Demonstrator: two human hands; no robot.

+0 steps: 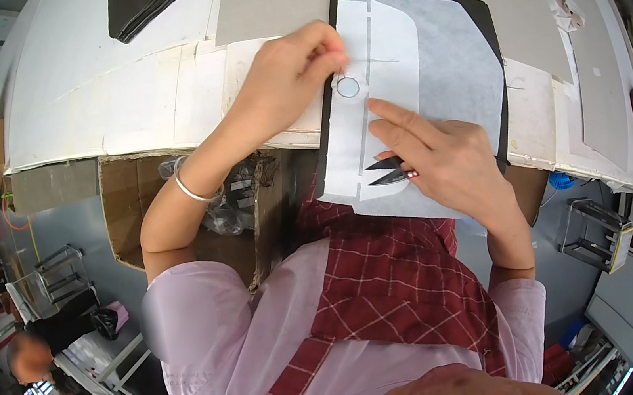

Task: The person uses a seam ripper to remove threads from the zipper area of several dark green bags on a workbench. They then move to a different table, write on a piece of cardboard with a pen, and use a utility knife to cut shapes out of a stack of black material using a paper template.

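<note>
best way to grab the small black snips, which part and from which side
Probably the handle end of the snips, coming from the right, where the right hand has it now. The two pointed blades stand apart, tips toward the left, so avoid that side. Most of the handle is hidden.

No words, numbers or signs are showing legibly, and the tiny pale marks on the black snips (390, 178), toward three o'clock from centre, are appearing too small to read.

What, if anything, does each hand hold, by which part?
Right hand: black snips, by the handle end. Left hand: pinched shut; whether on anything can't be told.
</note>
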